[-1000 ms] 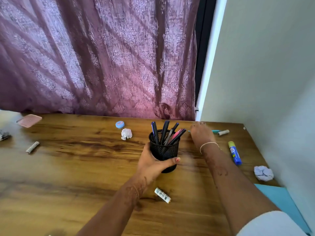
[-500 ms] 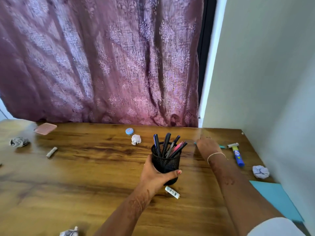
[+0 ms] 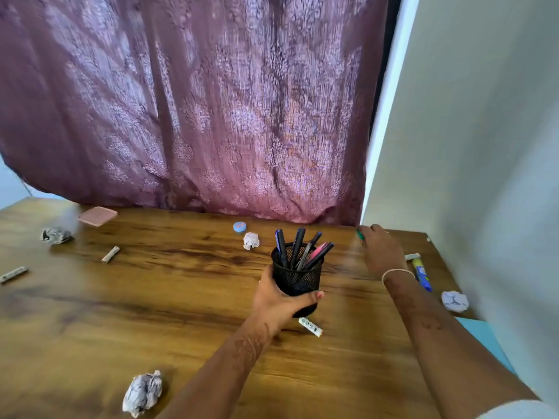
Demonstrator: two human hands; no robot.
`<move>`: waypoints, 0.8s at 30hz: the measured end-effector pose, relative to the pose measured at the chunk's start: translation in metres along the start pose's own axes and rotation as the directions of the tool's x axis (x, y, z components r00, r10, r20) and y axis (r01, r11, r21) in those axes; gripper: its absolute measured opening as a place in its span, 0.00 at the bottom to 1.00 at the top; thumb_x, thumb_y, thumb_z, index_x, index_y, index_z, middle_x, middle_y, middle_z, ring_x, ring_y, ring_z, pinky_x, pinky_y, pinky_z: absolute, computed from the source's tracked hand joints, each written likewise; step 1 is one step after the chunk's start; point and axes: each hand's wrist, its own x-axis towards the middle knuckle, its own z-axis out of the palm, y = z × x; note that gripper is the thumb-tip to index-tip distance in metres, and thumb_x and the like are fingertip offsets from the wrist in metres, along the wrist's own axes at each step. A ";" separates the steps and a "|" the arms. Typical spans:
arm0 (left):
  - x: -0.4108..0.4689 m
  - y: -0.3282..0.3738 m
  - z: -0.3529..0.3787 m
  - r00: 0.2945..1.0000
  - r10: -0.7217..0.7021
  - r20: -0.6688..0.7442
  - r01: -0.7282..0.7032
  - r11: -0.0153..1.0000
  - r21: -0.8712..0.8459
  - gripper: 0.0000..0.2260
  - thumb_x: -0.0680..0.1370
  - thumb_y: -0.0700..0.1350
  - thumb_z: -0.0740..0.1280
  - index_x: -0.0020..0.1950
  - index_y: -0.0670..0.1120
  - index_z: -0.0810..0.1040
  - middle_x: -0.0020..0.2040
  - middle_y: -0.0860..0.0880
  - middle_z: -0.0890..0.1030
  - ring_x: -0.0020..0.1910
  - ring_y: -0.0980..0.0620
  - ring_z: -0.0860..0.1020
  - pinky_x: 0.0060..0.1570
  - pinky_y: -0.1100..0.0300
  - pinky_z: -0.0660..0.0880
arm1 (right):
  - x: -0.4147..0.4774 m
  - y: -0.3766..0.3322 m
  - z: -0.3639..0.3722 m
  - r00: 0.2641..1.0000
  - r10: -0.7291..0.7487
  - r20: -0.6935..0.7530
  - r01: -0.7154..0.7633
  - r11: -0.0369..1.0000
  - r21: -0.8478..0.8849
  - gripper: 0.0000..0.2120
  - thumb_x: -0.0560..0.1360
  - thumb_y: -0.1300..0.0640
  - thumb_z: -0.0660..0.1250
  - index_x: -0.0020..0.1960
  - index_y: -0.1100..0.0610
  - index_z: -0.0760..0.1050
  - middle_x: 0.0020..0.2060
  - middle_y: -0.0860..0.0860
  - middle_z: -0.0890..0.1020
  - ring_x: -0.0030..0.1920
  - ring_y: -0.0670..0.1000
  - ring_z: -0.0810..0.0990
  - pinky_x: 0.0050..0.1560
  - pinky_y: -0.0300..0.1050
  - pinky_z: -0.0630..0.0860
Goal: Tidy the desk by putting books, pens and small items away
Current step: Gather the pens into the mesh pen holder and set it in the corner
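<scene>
- I see the black mesh pen holder [image 3: 297,276] upright, full of dark pens [image 3: 298,247].
- A green pen [image 3: 360,234] shows near the desk's back right corner.
- A blue glue stick [image 3: 421,274] lies near the wall.

Pens [image 3: 298,251] in holder [image 3: 296,275]; eraser [image 3: 310,326] before it.

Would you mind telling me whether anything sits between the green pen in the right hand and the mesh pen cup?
Nothing visible does. The right hand has the green pen near the desk's back edge, and only bare desk separates it from the mesh pen cup gripped by the left hand.
</scene>
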 end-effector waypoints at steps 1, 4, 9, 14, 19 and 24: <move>-0.004 0.002 -0.002 1.000 0.008 0.004 -0.008 1.000 -0.008 0.39 0.57 0.46 0.84 0.64 0.49 0.72 0.57 0.54 0.81 0.58 0.57 0.79 0.63 0.56 0.74 | -0.001 -0.003 -0.013 0.993 0.069 -0.095 -0.051 0.982 0.181 0.17 0.76 0.64 0.62 0.64 0.60 0.72 0.55 0.59 0.77 0.53 0.62 0.78 0.52 0.53 0.75; -0.018 0.008 -0.007 0.999 0.039 0.034 -0.039 0.999 -0.006 0.38 0.58 0.44 0.84 0.64 0.47 0.72 0.57 0.53 0.81 0.58 0.57 0.79 0.60 0.61 0.74 | -0.004 -0.020 -0.062 0.884 0.413 -0.221 -0.166 0.717 0.677 0.10 0.73 0.64 0.67 0.55 0.60 0.77 0.46 0.57 0.81 0.47 0.59 0.81 0.51 0.51 0.77; -0.046 0.016 -0.019 0.993 0.053 0.107 -0.054 0.999 0.006 0.40 0.58 0.43 0.84 0.65 0.45 0.70 0.59 0.52 0.80 0.60 0.53 0.77 0.64 0.57 0.73 | -0.048 -0.064 -0.149 0.833 0.551 0.055 -0.069 0.003 0.998 0.06 0.74 0.69 0.68 0.46 0.60 0.78 0.42 0.57 0.82 0.43 0.56 0.83 0.42 0.43 0.82; -0.079 0.022 -0.026 0.978 0.090 0.190 -0.092 0.996 -0.001 0.37 0.60 0.39 0.83 0.62 0.47 0.67 0.57 0.53 0.77 0.58 0.53 0.76 0.63 0.61 0.71 | -0.109 -0.114 -0.195 0.927 0.373 0.038 -0.099 0.144 0.985 0.04 0.73 0.67 0.69 0.45 0.60 0.79 0.39 0.55 0.84 0.38 0.50 0.84 0.41 0.40 0.80; -0.111 0.025 -0.034 0.950 0.122 0.286 -0.131 0.991 0.013 0.40 0.59 0.41 0.83 0.66 0.43 0.67 0.60 0.50 0.77 0.60 0.52 0.76 0.62 0.60 0.72 | -0.170 -0.153 -0.213 0.979 0.204 0.011 -0.144 0.654 0.743 0.06 0.74 0.57 0.72 0.48 0.59 0.81 0.41 0.53 0.84 0.38 0.42 0.80 0.40 0.28 0.72; -0.138 0.027 -0.039 0.912 0.166 0.375 -0.168 0.985 -0.028 0.39 0.60 0.41 0.83 0.67 0.43 0.69 0.60 0.49 0.79 0.58 0.53 0.77 0.56 0.63 0.72 | -0.213 -0.162 -0.212 0.950 0.311 0.006 -0.230 0.690 0.686 0.05 0.73 0.44 0.71 0.40 0.43 0.78 0.46 0.48 0.83 0.46 0.44 0.79 0.50 0.42 0.74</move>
